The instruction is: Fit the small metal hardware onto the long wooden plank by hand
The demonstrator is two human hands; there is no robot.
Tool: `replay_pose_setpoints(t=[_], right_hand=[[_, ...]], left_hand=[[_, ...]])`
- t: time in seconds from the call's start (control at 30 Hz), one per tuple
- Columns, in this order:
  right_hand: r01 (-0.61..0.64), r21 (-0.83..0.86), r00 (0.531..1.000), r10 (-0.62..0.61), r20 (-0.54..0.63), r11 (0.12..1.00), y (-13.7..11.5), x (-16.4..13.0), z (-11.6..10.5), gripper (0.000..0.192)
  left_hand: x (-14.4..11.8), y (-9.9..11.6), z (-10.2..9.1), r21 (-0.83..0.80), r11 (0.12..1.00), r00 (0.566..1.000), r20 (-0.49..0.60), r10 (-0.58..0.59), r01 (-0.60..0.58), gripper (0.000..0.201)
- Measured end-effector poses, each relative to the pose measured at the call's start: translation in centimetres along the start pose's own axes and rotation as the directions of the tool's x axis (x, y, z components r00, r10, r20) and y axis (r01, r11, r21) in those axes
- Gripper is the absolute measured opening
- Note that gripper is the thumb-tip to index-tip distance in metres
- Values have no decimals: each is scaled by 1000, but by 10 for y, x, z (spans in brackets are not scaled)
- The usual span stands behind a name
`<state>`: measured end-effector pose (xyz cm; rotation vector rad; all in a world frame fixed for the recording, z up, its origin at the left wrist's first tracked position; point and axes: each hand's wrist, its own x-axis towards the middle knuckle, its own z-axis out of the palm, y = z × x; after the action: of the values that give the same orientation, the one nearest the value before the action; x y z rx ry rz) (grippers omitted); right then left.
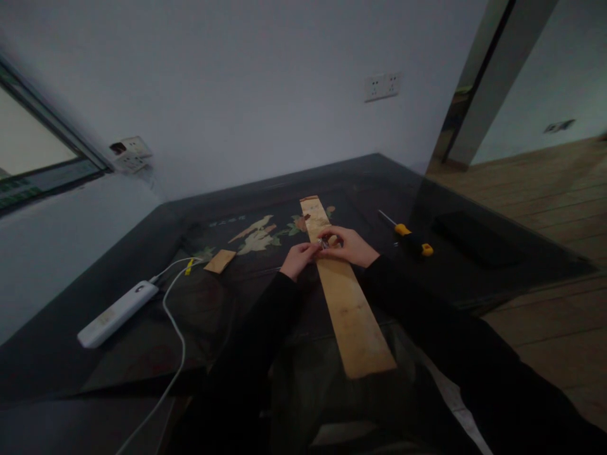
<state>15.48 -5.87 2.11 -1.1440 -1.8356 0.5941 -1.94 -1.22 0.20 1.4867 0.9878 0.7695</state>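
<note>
A long, narrow wooden board (353,316) lies lengthwise in front of me, its near end reaching past the table's front edge. Over its upper half, my left hand (298,260) and my right hand (351,246) meet with fingertips pinched around a small shiny metal piece (323,242). The fingers partly cover this piece, so its exact kind is unclear. My left hand comes in from the board's left side, and my right hand rests across the board from the right. A screwdriver (403,230) with a yellow and black handle lies to the right of my right hand.
A dark, glossy table (265,196) with an inlaid bird and flowers stands against the wall. At left are a white power strip (117,314), its white cable (177,328) and a small wooden piece (220,261). A flat black object (474,237) lies at right.
</note>
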Motion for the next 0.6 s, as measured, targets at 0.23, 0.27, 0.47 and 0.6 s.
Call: replay_pose_setpoints(t=[0.23,0.27,0.47,0.6], right_hand=[[13,16,1000,-14,20,1000,1,1,-1,37],[18,4,1000,-18,24,1000,2,1,-2,37],[25,-22,994,-23,105,999,8,0,-2,38],[24,-13,989,-21,147,1000,9,0,-1,40]], left_hand=[[-1,1,3,-62,998,999,40,31,-28,46],[-1,1,4,-62,998,999,35,30,-28,45],[-2,0,5,-18,999,998,50,32,-32,46],[-2,-1,5,-45,999,997,70,13,-10,47]])
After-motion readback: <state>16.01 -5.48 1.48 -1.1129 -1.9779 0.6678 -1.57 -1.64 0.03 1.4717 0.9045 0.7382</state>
